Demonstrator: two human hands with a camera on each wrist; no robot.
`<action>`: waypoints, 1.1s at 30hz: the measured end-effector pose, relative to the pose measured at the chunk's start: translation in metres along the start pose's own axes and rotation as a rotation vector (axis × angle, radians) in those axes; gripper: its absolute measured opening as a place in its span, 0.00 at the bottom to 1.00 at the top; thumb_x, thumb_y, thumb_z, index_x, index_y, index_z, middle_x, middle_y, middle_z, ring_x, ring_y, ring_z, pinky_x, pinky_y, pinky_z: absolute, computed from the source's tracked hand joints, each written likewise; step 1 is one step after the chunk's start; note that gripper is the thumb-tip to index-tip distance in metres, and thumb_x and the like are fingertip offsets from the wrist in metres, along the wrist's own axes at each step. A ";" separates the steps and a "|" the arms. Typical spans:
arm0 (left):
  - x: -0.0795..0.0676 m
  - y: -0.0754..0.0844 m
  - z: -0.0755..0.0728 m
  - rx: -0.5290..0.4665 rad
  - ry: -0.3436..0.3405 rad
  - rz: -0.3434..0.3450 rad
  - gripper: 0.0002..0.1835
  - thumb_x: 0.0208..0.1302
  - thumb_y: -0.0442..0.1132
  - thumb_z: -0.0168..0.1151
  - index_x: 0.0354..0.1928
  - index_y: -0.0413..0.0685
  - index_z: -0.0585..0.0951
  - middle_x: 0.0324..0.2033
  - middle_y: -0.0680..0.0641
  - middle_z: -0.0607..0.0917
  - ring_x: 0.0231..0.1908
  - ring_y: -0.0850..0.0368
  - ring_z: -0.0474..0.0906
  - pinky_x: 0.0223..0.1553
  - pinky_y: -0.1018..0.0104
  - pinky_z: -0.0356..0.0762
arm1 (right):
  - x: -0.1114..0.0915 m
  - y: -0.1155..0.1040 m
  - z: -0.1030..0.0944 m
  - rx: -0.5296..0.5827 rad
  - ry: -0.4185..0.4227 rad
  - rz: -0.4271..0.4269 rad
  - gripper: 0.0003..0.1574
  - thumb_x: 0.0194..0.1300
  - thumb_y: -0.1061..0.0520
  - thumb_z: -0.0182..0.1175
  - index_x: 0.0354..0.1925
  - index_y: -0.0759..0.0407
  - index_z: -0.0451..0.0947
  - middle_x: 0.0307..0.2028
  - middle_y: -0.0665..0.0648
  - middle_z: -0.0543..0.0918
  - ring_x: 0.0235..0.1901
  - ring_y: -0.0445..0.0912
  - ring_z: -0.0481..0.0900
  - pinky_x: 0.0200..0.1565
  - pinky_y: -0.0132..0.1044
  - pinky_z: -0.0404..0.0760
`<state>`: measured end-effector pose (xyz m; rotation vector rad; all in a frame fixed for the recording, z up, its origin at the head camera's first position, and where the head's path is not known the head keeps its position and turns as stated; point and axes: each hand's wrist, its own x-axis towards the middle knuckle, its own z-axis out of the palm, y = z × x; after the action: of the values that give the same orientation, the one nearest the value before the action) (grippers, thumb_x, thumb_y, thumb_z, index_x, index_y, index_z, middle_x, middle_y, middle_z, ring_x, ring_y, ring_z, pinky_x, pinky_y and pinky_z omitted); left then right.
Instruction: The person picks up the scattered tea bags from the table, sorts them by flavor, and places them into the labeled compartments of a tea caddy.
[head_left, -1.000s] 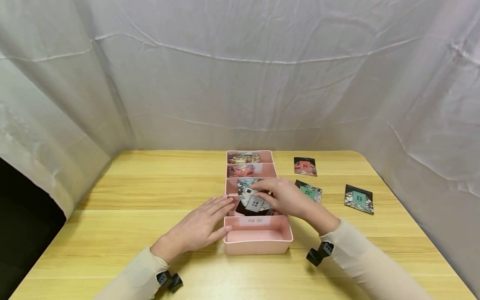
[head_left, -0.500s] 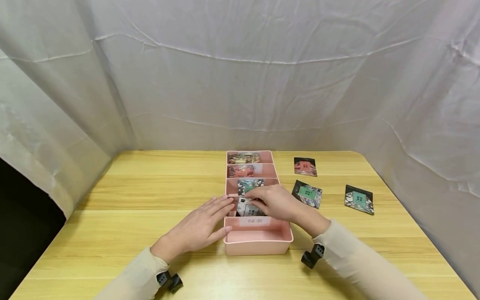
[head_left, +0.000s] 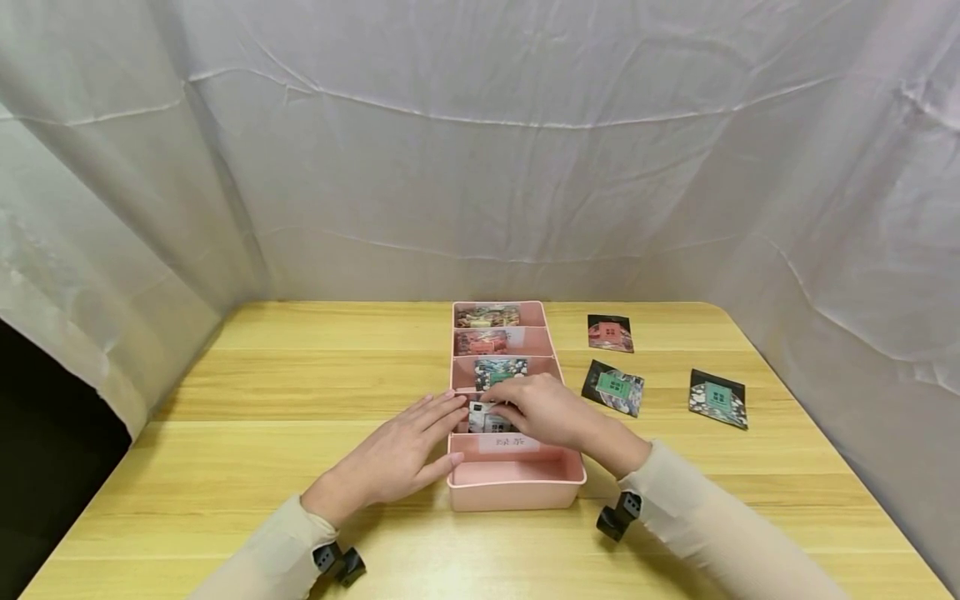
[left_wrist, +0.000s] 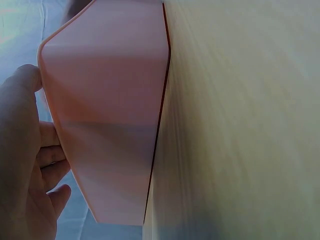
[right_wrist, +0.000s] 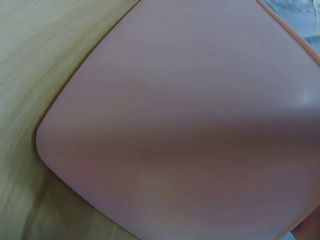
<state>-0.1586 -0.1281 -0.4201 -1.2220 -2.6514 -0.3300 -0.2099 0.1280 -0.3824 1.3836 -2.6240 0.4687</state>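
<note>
In the head view a long pink divided box stands mid-table. My left hand rests with extended fingers on its left rim. My right hand reaches into the second compartment from the front, thumb and fingertips pinching a sachet with a silver-grey label; the hand covers its right part. The left wrist view has the fingers of my left hand along the rim of the pink wall. Mostly the box's outer wall fills the right wrist view, with the sachet out of sight there.
Right of the box lie a red-labelled sachet, a green-labelled sachet and a teal-labelled sachet. Sachets also sit in the box's three rear compartments, such as a red one. A paper label marks the front divider. Pale curtains hang behind the table.
My right hand has moved down and slightly left, lowering the grey-labelled sachet from above the dividers into the compartment. The left hand has stayed in place.
</note>
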 end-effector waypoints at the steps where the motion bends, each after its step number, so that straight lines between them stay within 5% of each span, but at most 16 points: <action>1: 0.000 0.000 0.000 -0.001 0.001 -0.001 0.36 0.76 0.60 0.39 0.72 0.40 0.63 0.73 0.43 0.61 0.73 0.51 0.51 0.71 0.51 0.53 | 0.000 0.000 0.000 -0.003 -0.003 0.001 0.12 0.70 0.56 0.60 0.50 0.54 0.83 0.45 0.50 0.86 0.40 0.41 0.84 0.44 0.36 0.84; 12: 0.000 0.000 -0.001 -0.005 -0.011 -0.004 0.36 0.76 0.60 0.38 0.72 0.41 0.63 0.73 0.42 0.60 0.73 0.51 0.50 0.72 0.52 0.52 | -0.001 -0.002 -0.003 -0.106 -0.002 -0.045 0.14 0.68 0.55 0.62 0.51 0.54 0.83 0.43 0.51 0.87 0.35 0.43 0.85 0.38 0.37 0.85; 22: 0.000 -0.001 0.000 0.002 -0.014 -0.003 0.35 0.76 0.60 0.38 0.72 0.41 0.63 0.72 0.41 0.61 0.73 0.50 0.50 0.72 0.52 0.51 | 0.001 -0.003 -0.006 -0.024 -0.030 -0.009 0.14 0.67 0.56 0.63 0.51 0.56 0.83 0.45 0.52 0.87 0.41 0.43 0.85 0.45 0.38 0.84; 33: 0.001 -0.001 0.000 0.001 -0.009 -0.002 0.35 0.76 0.60 0.38 0.72 0.41 0.63 0.72 0.41 0.61 0.73 0.49 0.50 0.72 0.52 0.50 | -0.002 -0.001 -0.005 -0.217 0.012 -0.036 0.12 0.67 0.52 0.63 0.47 0.52 0.85 0.37 0.47 0.85 0.35 0.42 0.84 0.39 0.38 0.84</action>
<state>-0.1595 -0.1281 -0.4204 -1.2230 -2.6601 -0.3241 -0.2086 0.1308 -0.3776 1.3513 -2.5463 0.1797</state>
